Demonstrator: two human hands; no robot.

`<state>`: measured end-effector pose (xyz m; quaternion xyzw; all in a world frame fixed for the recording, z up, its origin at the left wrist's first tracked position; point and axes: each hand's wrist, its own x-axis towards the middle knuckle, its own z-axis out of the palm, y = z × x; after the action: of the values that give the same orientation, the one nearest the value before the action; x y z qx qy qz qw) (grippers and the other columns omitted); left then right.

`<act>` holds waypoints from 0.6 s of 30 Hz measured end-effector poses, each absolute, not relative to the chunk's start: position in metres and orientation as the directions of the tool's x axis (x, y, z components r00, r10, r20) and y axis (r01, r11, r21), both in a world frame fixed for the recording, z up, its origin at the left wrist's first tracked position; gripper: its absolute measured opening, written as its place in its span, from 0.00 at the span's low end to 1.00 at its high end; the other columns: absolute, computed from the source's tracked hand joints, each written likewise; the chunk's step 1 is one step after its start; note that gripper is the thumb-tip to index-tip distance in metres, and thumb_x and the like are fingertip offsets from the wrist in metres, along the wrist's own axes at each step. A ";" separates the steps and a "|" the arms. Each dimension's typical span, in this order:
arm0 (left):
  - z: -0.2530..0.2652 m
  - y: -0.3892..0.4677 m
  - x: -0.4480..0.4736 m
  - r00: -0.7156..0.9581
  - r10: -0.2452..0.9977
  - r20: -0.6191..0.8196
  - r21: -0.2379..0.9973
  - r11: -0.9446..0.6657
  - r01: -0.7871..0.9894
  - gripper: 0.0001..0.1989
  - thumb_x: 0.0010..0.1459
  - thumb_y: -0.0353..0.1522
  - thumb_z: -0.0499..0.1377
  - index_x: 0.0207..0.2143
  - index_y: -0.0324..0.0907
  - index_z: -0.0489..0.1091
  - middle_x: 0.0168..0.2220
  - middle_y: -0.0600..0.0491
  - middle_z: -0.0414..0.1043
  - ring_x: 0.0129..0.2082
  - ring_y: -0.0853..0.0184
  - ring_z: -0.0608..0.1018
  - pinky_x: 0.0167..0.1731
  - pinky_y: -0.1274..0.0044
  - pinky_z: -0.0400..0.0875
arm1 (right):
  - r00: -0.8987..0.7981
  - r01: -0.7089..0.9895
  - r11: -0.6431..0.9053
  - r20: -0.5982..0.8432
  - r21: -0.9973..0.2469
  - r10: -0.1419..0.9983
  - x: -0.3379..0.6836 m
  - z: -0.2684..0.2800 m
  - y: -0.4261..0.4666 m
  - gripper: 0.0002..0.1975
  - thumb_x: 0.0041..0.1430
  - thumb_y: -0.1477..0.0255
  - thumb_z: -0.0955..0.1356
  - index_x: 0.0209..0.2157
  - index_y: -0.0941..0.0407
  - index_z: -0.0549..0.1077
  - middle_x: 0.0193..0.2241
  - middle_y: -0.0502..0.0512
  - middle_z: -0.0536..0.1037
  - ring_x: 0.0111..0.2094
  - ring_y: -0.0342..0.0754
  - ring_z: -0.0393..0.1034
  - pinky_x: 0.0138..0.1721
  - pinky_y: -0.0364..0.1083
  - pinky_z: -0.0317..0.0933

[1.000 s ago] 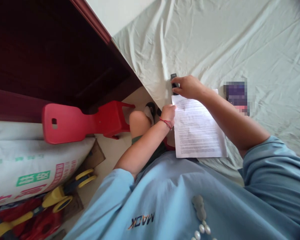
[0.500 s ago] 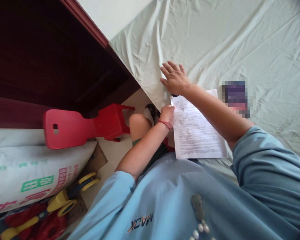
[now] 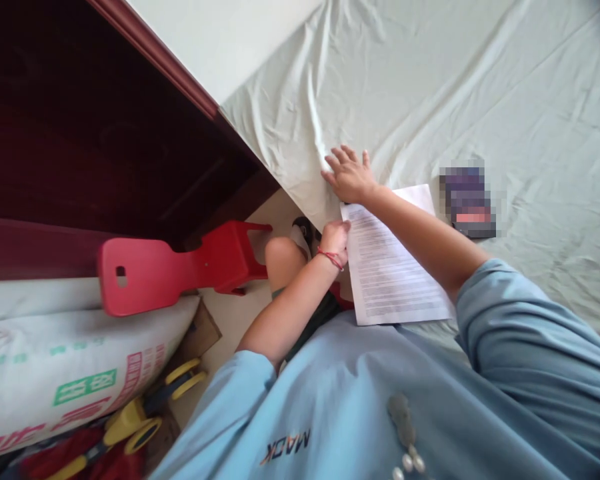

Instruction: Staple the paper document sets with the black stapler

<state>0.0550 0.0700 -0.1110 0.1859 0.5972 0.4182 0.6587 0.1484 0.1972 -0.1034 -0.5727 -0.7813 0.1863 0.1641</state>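
Observation:
A printed sheet of paper (image 3: 387,267) lies near the bed's edge, close in front of my body; whether it is one sheet or several, I cannot tell. My left hand (image 3: 335,240), with a red string bracelet at the wrist, grips the sheet's left edge near its upper corner. Just above that corner is my right hand (image 3: 350,175), palm down and fingers spread over the pale cloth. A small dark thing shows beneath the right hand at the paper's corner, mostly hidden. My right forearm crosses over the paper's upper right part.
A wrinkled pale sheet (image 3: 420,87) covers the bed. Right of the paper lies a blurred dark rectangular object (image 3: 467,200). To the left are dark red furniture (image 3: 105,120), a small red chair (image 3: 180,270), a white printed sack (image 3: 80,367) and a yellow toy (image 3: 125,423).
The view has shifted slightly. My right hand sits a little lower, closer to the left hand, covering more of the small dark thing. The left hand keeps its grip on the paper.

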 end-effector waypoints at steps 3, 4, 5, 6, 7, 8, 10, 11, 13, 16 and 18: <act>-0.113 0.053 0.050 -0.005 0.812 -0.583 0.767 0.549 -0.332 0.07 0.53 0.27 0.66 0.24 0.39 0.71 0.22 0.52 0.72 0.32 0.60 0.82 0.39 0.70 0.78 | -0.213 0.777 0.290 0.200 -0.559 0.956 0.172 -0.093 0.190 0.31 0.81 0.55 0.53 0.72 0.53 0.67 0.74 0.65 0.66 0.74 0.67 0.61 0.74 0.71 0.54; -0.114 0.046 0.048 0.019 0.823 -0.568 0.773 0.541 -0.332 0.08 0.52 0.30 0.69 0.25 0.39 0.72 0.23 0.52 0.73 0.33 0.59 0.83 0.39 0.71 0.77 | -0.184 0.748 0.311 0.266 -0.587 0.946 0.185 -0.091 0.182 0.30 0.81 0.55 0.52 0.72 0.52 0.67 0.71 0.65 0.70 0.70 0.65 0.66 0.72 0.68 0.59; -0.114 0.038 0.045 0.044 0.837 -0.545 0.784 0.527 -0.328 0.10 0.52 0.34 0.72 0.28 0.39 0.74 0.25 0.52 0.75 0.35 0.59 0.83 0.39 0.71 0.77 | -0.151 0.726 0.323 0.317 -0.607 0.936 0.199 -0.089 0.170 0.29 0.81 0.55 0.53 0.72 0.51 0.66 0.68 0.65 0.72 0.67 0.63 0.70 0.69 0.65 0.64; -0.115 0.030 0.042 0.048 0.854 -0.517 0.799 0.502 -0.332 0.14 0.51 0.38 0.74 0.30 0.39 0.75 0.27 0.51 0.77 0.36 0.58 0.84 0.38 0.72 0.77 | -0.115 0.715 0.326 0.356 -0.618 0.928 0.214 -0.089 0.155 0.28 0.81 0.55 0.55 0.71 0.50 0.66 0.66 0.65 0.74 0.64 0.62 0.73 0.66 0.64 0.68; -0.116 0.023 0.040 0.042 0.872 -0.488 0.811 0.470 -0.348 0.19 0.50 0.42 0.76 0.33 0.39 0.77 0.29 0.50 0.80 0.37 0.59 0.84 0.38 0.72 0.77 | -0.078 0.710 0.324 0.387 -0.625 0.919 0.228 -0.089 0.138 0.27 0.80 0.55 0.57 0.70 0.50 0.67 0.64 0.65 0.74 0.62 0.61 0.74 0.64 0.63 0.71; -0.116 0.016 0.037 0.028 0.890 -0.456 0.822 0.433 -0.370 0.23 0.48 0.46 0.77 0.36 0.39 0.78 0.33 0.50 0.81 0.38 0.59 0.84 0.40 0.71 0.77 | -0.044 0.707 0.320 0.413 -0.630 0.910 0.242 -0.090 0.119 0.26 0.80 0.54 0.58 0.70 0.49 0.67 0.63 0.65 0.75 0.60 0.61 0.75 0.62 0.64 0.72; -0.116 0.007 0.032 -0.002 0.912 -0.411 0.838 0.376 -0.396 0.29 0.46 0.51 0.78 0.39 0.40 0.79 0.37 0.49 0.84 0.39 0.59 0.85 0.43 0.71 0.78 | 0.020 0.707 0.299 0.441 -0.641 0.898 0.263 -0.095 0.081 0.25 0.78 0.54 0.61 0.69 0.49 0.67 0.61 0.65 0.76 0.60 0.62 0.75 0.61 0.66 0.73; -0.115 0.004 0.029 -0.014 0.918 -0.396 0.841 0.357 -0.405 0.29 0.46 0.52 0.78 0.40 0.40 0.79 0.38 0.49 0.84 0.40 0.60 0.85 0.45 0.71 0.79 | 0.045 0.705 0.281 0.438 -0.651 0.898 0.271 -0.097 0.063 0.26 0.77 0.53 0.63 0.69 0.49 0.67 0.60 0.65 0.76 0.60 0.63 0.75 0.61 0.67 0.73; -0.112 0.002 0.024 -0.026 0.924 -0.383 0.843 0.338 -0.418 0.28 0.48 0.51 0.78 0.41 0.42 0.80 0.40 0.50 0.85 0.44 0.60 0.85 0.48 0.70 0.79 | 0.121 0.685 0.212 0.396 -0.696 0.910 0.280 -0.102 0.034 0.29 0.74 0.52 0.66 0.69 0.49 0.66 0.61 0.67 0.76 0.60 0.63 0.75 0.58 0.67 0.75; -0.104 0.008 0.016 -0.043 0.920 -0.391 0.839 0.336 -0.428 0.22 0.52 0.46 0.77 0.43 0.43 0.80 0.44 0.49 0.85 0.52 0.58 0.85 0.55 0.70 0.78 | 0.230 0.584 0.077 0.256 -0.808 0.939 0.283 -0.107 0.009 0.34 0.70 0.50 0.70 0.70 0.50 0.66 0.60 0.67 0.78 0.57 0.60 0.77 0.55 0.62 0.77; -0.096 0.015 0.011 -0.071 0.910 -0.409 0.837 0.343 -0.425 0.18 0.54 0.43 0.76 0.41 0.44 0.79 0.45 0.48 0.85 0.57 0.56 0.83 0.57 0.69 0.77 | 0.258 0.486 -0.015 0.128 -0.874 0.958 0.281 -0.109 0.002 0.35 0.67 0.50 0.72 0.68 0.50 0.68 0.51 0.63 0.83 0.48 0.57 0.80 0.49 0.58 0.77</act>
<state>0.0105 0.0150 -0.0962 0.2361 0.5130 0.5220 0.6392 0.2812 0.0024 -0.1090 -0.6600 -0.5469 0.2679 0.4400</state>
